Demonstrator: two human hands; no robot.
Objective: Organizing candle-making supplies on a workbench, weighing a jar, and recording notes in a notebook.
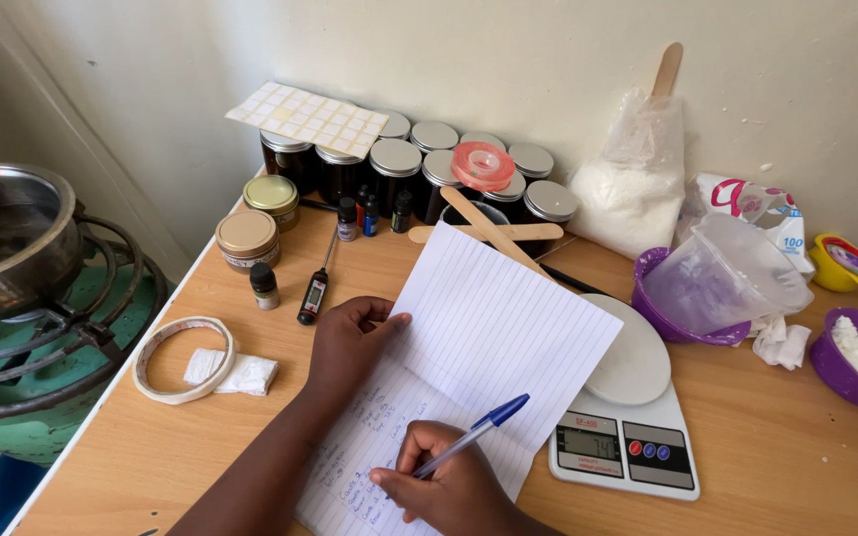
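Observation:
A lined notebook lies open on the wooden table, its upper page lifted. My left hand rests on the page's left edge, thumb on the paper. My right hand grips a blue ballpoint pen with its tip on the lower, handwritten page. A white digital kitchen scale sits just right of the notebook, partly under the lifted page.
Several dark jars with silver lids stand at the back, with a sticker sheet, wooden sticks, small bottles, a probe thermometer, tape roll, purple bowls, a plastic jug and a flake bag. A pot on a gas burner stands left.

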